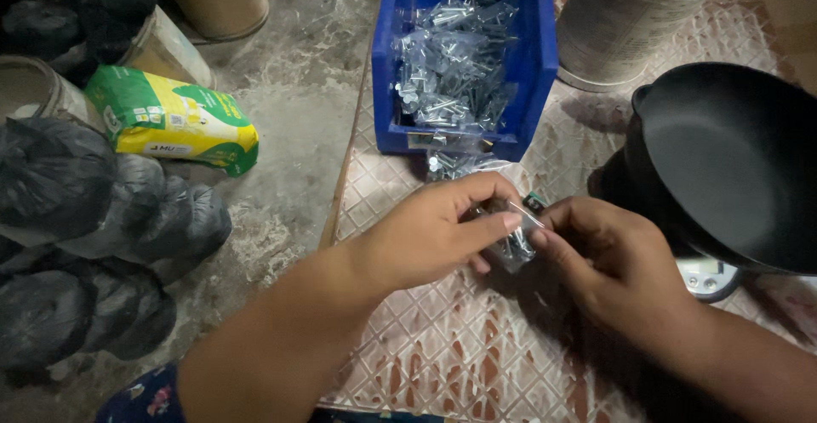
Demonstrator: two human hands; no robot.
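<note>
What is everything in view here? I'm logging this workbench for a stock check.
Blue plastic bin: one, top centre, filled with clear packets of silver metal fasteners.
Small clear plastic packet of fasteners: one, pinched between both hands.
Black bowl-shaped pan: one, right, on a weighing scale.
Patterned table cover: one, red and white, beneath the hands.
Pale cylindrical drum: one, top right.
Green and yellow sack: one, left floor.
Black plastic bags: several, left floor.
Left hand: holding the packet.
Right hand: holding the packet.
</note>
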